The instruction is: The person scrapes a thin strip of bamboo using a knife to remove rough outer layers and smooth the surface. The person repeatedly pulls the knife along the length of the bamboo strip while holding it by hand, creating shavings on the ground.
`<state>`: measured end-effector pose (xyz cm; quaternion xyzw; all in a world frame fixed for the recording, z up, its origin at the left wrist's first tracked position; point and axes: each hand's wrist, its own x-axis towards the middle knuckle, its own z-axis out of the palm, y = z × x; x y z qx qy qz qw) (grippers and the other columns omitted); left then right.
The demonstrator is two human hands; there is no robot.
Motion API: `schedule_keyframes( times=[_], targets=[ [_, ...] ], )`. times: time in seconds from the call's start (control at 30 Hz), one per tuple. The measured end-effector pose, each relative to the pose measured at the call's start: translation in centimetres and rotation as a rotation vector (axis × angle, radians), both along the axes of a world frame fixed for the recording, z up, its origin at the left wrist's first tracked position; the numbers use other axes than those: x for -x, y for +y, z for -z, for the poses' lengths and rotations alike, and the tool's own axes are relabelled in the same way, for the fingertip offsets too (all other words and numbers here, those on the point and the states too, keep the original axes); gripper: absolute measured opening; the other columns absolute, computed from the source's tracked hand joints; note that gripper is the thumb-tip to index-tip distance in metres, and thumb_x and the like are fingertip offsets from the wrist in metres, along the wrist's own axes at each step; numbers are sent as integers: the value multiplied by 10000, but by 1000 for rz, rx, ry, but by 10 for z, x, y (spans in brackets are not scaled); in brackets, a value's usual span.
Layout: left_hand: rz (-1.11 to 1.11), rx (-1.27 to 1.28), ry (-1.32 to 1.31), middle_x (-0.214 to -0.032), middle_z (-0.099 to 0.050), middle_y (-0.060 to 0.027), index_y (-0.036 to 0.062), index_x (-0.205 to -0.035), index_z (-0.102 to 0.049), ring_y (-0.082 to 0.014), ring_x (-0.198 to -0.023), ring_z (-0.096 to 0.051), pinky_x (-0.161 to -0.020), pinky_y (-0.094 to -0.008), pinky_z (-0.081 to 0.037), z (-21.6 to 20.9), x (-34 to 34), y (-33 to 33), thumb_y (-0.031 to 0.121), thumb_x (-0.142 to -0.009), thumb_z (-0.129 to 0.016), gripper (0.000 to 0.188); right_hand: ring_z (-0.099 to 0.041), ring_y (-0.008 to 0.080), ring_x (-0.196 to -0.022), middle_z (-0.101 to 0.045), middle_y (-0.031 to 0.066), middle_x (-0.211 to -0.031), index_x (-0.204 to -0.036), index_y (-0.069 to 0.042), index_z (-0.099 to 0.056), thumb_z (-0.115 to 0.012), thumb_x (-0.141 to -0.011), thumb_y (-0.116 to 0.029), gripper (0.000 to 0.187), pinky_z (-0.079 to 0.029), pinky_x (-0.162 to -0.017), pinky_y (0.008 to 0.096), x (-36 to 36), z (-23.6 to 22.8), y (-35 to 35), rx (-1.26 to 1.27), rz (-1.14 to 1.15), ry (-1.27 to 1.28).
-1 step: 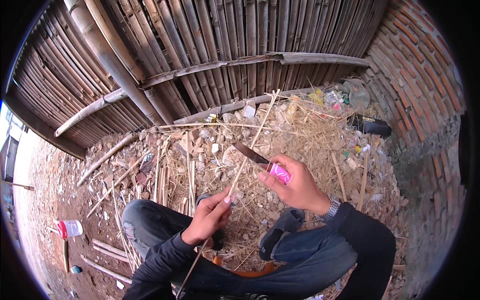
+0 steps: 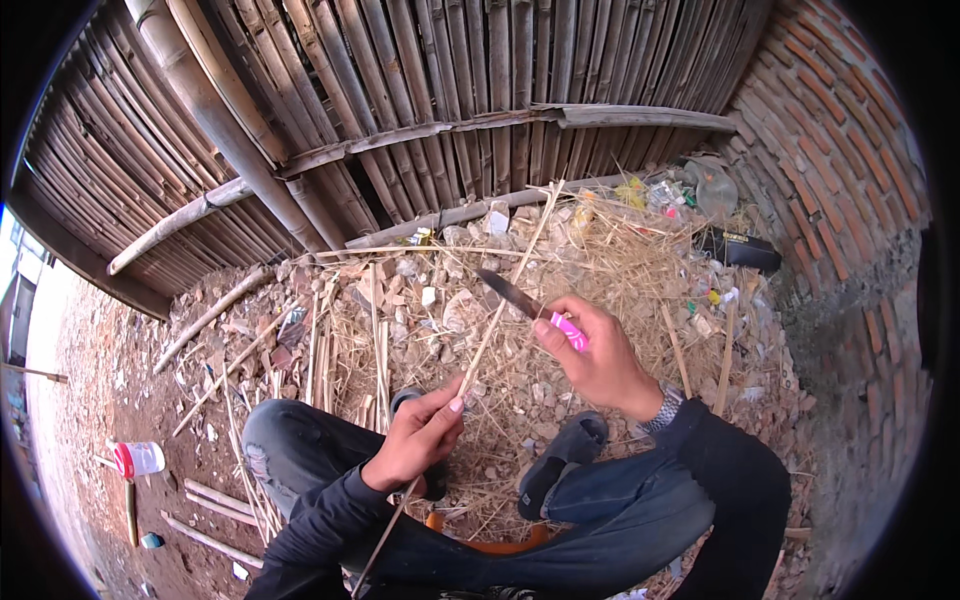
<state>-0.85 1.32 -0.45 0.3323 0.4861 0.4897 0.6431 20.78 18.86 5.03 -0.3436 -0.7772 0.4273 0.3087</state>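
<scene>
A long, thin bamboo strip (image 2: 483, 355) slants from the lower edge, past my left knee's inner side, up toward the bamboo wall. My left hand (image 2: 418, 437) is closed around its middle, thumb on top. In my right hand (image 2: 604, 362) is a knife (image 2: 514, 295), gripped by its bright pink handle. Its dark blade points up and left and crosses the strip beyond my left hand. Whether blade and strip touch, I cannot tell. Palm and fingers hide part of the handle.
Rubble, straw and pale shavings (image 2: 620, 270) cover the ground before my bent legs. A bamboo wall (image 2: 450, 60) stands ahead, a brick wall (image 2: 830, 180) to the right. A black case (image 2: 738, 250) lies by the bricks. Left are a red-and-white tub (image 2: 146, 457) and loose bamboo sticks (image 2: 222, 502).
My right hand has shifted slightly right with the knife, and the blade has turned a little. My left hand stays at nearly the same place on the strip.
</scene>
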Motion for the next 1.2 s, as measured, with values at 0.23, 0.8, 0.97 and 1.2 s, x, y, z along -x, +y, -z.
schedule_keyframes(
  times=[0.23,0.8,0.97,1.2],
  targets=[
    [88,-145,101,-772,-490,89,-9,-1559,-469,-3,-646,-387,-567,-209,-327,1,-12,-11,104,-1081,-617,513,-442,218,-460,-461,127,-535,-800,4,-584,-560,-1103,-295,426,-336,-486,410,-27,-8,54,-307,333,-76],
    [52,-160,84,-761,-511,79,-13,-1528,-514,-12,-637,-395,-563,-216,-336,1,-13,-7,61,-1078,-606,465,-566,384,-479,-522,199,-557,-807,-7,-559,-556,-1103,-279,401,-385,-473,465,-7,-5,39,-245,258,-90],
    [-15,-110,-38,-785,-540,68,-14,-1505,-543,-7,-632,-397,-551,-219,-321,-9,-12,2,73,-1079,-610,440,-581,389,-503,-552,203,-582,-820,-9,-580,-555,-1102,-272,386,-394,-478,463,9,6,-32,-137,-73,-100],
    [5,-148,-147,-752,-505,53,-19,-1550,-471,-29,-590,-395,-532,-230,-313,-16,-11,0,94,-1089,-593,489,-586,374,-511,-543,200,-587,-825,4,-587,-533,-1114,-289,415,-419,-506,433,13,-12,-16,-76,63,-94]
  ],
)
